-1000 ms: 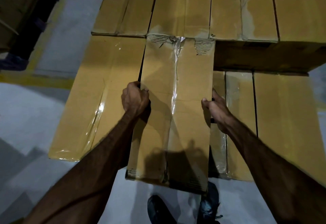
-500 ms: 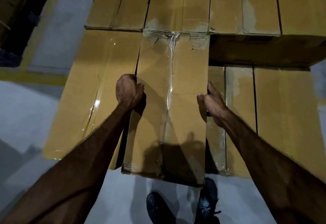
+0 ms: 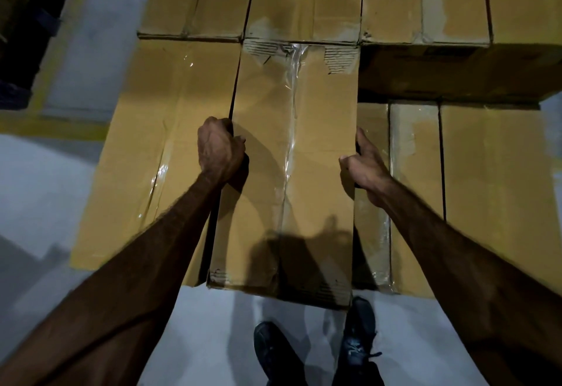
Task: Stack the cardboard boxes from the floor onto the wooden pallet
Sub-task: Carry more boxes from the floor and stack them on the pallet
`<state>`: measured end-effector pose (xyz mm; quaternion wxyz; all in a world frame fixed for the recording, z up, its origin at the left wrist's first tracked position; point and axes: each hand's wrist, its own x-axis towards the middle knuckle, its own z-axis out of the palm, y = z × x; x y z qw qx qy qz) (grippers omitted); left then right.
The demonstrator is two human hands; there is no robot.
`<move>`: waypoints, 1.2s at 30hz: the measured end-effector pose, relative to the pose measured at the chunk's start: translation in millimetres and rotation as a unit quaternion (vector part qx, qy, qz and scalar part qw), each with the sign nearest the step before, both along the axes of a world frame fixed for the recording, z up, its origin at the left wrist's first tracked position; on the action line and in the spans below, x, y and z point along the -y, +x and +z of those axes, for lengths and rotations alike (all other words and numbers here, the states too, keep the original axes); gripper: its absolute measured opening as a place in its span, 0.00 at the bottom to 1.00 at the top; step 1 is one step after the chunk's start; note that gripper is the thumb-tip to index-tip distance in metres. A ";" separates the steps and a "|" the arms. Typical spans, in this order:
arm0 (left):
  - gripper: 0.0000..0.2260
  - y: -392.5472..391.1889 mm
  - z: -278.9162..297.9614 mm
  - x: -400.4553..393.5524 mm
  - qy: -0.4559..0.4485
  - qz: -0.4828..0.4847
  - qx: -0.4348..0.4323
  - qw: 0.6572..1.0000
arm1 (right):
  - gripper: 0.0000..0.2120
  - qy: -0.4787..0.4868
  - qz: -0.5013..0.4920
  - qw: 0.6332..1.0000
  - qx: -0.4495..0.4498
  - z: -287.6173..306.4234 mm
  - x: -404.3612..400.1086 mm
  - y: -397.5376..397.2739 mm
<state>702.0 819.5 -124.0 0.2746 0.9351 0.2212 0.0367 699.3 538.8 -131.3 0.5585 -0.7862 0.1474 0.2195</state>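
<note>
Nearest the camera, two dark shoes stand on the pale grey floor, just short of the near end of a long cardboard box. That box runs lengthwise away from the person, a strip of clear tape along its middle seam and torn patches at its far corners. The left hand is curled over the box's left long edge, fingers tucked into the gap beside it. The right hand grips the right long edge, thumb on the top face and fingers down the side.

A wider box lies just beside it on the left, its top at about the same level. On the right, lower boxes lie side by side, and the held box stands higher than they do.

Beyond, the far end of the held box meets a row of boxes laid across the stack's far side. A yellow line marks the floor on the left, with dark shelving at the far left corner. The pallet itself cannot be seen under the boxes.
</note>
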 end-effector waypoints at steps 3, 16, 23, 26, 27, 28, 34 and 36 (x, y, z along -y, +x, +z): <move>0.16 -6.6 -5.3 -4.6 0.032 -0.024 0.002 0.999 | 0.31 -0.012 0.006 1.000 0.007 -6.5 1.3 0.4; 0.17 -122.4 -15.0 -14.4 -0.024 -0.102 0.066 0.992 | 0.34 -0.001 -0.046 0.997 -0.058 -27.9 3.6 -113.3; 0.21 -228.7 -20.1 -29.6 -0.026 -0.107 0.041 0.993 | 0.43 0.101 -0.074 0.984 -0.129 -13.4 0.3 -215.0; 0.26 -263.6 -20.9 -40.8 0.000 -0.133 0.008 0.991 | 0.55 0.127 -0.085 0.973 -0.175 -10.3 -4.2 -234.5; 0.28 -271.9 -20.6 -42.6 0.015 -0.129 -0.008 0.992 | 0.51 0.149 -0.096 0.967 -0.183 -10.6 -5.7 -237.7; 0.30 -277.7 -20.7 -43.3 0.028 -0.124 -0.021 0.992 | 0.45 0.162 -0.113 0.963 -0.184 -10.1 -8.2 -238.7; 0.35 -288.9 -25.1 -46.5 0.016 -0.129 -0.033 0.991 | 0.64 0.127 -0.166 0.961 -0.179 -37.9 -7.9 -244.2; 0.37 -290.5 -24.4 -50.9 -0.011 -0.140 -0.028 0.990 | 0.65 0.112 -0.170 0.961 -0.186 -38.1 -11.8 -242.8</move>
